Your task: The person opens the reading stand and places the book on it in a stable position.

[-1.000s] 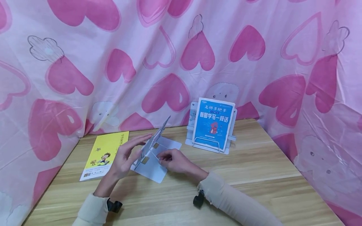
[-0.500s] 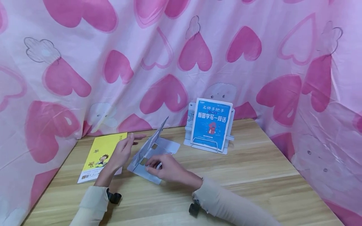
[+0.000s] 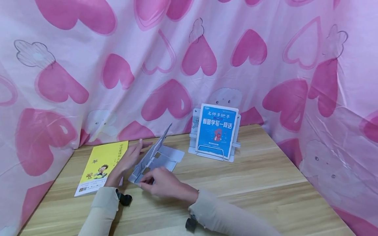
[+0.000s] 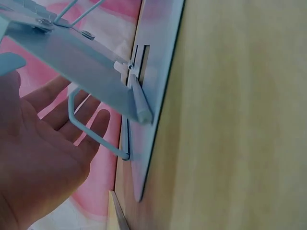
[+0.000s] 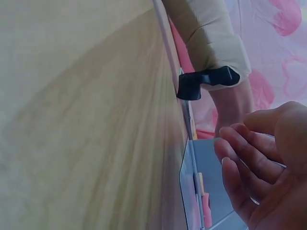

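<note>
A grey-blue metal book stand rests on the table, its back panel tilted up from a flat base. My left hand is behind the panel, fingers loosely extended. In the left wrist view, that hand is beside a bent wire bracket of the stand; whether it touches the wire I cannot tell. Over the near corner of the base is my right hand, its fingers bent. From the right wrist, the hand shows loosely curled fingers with nothing visible between them.
A yellow book lies flat to the left, partly behind my left forearm. At the back right, a second stand holds a blue book upright behind a wire bracket. A heart-patterned curtain surrounds the wooden table.
My left hand has come away from the panel and slid lower behind it. The right hand has moved left and nearer, from the middle of the base to its near corner.
</note>
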Tool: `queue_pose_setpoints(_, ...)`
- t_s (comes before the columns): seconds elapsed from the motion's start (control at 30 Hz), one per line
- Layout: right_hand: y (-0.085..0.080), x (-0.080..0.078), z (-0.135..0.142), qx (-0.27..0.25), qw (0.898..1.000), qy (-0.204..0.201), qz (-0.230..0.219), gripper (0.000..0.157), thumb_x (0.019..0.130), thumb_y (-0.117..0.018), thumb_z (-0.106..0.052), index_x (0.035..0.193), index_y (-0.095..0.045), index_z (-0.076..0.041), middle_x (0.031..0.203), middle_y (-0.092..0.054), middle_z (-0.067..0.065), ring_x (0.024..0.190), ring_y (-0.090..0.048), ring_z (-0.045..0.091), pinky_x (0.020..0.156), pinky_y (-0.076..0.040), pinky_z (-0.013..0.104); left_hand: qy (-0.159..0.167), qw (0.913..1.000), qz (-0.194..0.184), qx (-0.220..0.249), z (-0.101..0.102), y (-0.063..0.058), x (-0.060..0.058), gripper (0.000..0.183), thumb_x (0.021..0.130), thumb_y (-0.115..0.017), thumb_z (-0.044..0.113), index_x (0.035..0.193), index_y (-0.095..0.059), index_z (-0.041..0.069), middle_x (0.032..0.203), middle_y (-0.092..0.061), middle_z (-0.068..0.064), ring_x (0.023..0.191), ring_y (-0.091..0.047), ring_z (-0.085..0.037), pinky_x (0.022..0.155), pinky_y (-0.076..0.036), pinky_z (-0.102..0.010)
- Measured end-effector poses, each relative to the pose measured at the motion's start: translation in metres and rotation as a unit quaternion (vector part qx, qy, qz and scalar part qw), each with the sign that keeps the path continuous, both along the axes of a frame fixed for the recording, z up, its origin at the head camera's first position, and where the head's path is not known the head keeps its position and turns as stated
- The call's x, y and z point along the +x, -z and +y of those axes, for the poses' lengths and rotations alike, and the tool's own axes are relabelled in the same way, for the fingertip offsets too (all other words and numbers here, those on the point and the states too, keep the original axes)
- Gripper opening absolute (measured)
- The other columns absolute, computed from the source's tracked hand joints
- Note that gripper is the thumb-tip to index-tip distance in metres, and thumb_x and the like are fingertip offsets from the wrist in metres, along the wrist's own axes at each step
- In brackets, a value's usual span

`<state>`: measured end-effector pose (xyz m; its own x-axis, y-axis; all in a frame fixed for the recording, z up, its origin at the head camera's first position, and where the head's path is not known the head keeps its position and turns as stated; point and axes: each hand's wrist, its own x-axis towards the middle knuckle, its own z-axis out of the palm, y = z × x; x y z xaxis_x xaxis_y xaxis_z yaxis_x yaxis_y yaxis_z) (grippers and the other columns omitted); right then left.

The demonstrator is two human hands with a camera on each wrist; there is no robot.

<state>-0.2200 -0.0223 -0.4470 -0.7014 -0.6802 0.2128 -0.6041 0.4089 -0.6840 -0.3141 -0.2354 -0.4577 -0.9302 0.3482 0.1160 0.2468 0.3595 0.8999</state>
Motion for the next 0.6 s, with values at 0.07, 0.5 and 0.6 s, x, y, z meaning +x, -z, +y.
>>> queue_pose_setpoints(0.07, 0.001, -0.001, -0.002, 0.006, 1.000, 0.006, 0.000, 0.022, 0.106, -0.072, -0.033, 0.113, -0.087, -0.019, 0.093, -0.081, -0.018, 0.070, -0.059, -0.015, 0.062, -0.051, 0.010, 0.012, 0.9997, -0.018, 0.010, -0.002, 0.001, -0.001, 0.077, 0.117, -0.019, 0.057, 0.159, -0.050, 0.000, 0.165, -0.050, -0.022, 0.154, -0.047, -0.045, 0.126, -0.038, -0.064)
queue_pose_setpoints(0.5, 0.005, -0.012, -0.019, -0.022, 0.997, 0.072, 0.013, 0.038, 0.105, -0.068, -0.053, 0.087, -0.085, -0.024, 0.060, -0.063, -0.023, 0.047, -0.046, -0.006, 0.044, -0.038, 0.017, 0.033, 0.9946, -0.093, 0.031, -0.003, 0.007, 0.001, 0.066, 0.118, -0.025, 0.054, 0.168, -0.040, 0.014, 0.170, -0.048, -0.012, 0.154, -0.050, -0.038, 0.126, -0.041, -0.054)
queue_pose_setpoints(0.6, 0.007, -0.014, -0.023, -0.026, 0.995, 0.090, 0.022, 0.037, 0.106, -0.068, -0.050, 0.086, -0.084, -0.023, 0.062, -0.066, -0.023, 0.048, -0.047, -0.009, 0.044, -0.039, 0.016, 0.026, 0.9952, -0.090, 0.027, -0.003, 0.006, 0.002, 0.067, 0.118, -0.026, 0.054, 0.168, -0.039, 0.012, 0.172, -0.044, -0.012, 0.157, -0.046, -0.038, 0.129, -0.037, -0.056)
